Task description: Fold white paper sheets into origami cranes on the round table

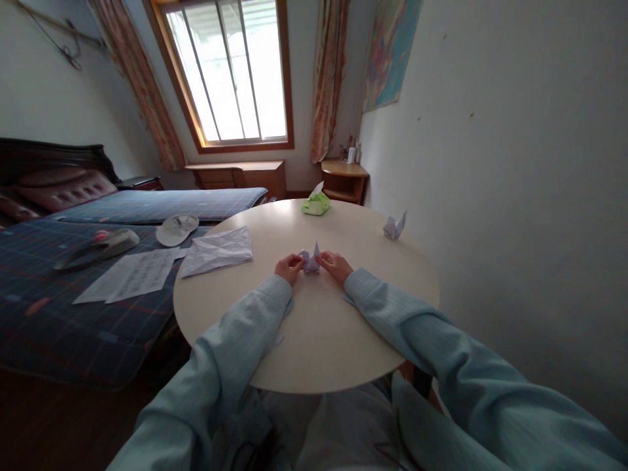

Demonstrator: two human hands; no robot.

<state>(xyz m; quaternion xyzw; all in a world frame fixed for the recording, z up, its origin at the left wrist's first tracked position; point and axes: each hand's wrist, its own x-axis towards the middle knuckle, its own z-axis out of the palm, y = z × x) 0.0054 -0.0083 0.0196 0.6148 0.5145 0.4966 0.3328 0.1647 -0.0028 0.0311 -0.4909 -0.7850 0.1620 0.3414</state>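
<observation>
Both hands meet at the middle of a round cream table (318, 340). A small pale purple folded paper figure (311, 260) stands between them. My left hand (289, 267) pinches its left side and my right hand (335, 265) pinches its right side. Light blue sleeves cover both arms down to the wrists. A second folded paper figure (394, 226), whitish, stands alone on the table's far right part.
A crumpled white sheet (218, 251) lies on the table's left part, a green tissue pack (315, 205) at its far edge. A bed (73, 307) with papers (130, 275) and a cap (175, 229) lies left; a white wall runs close on the right.
</observation>
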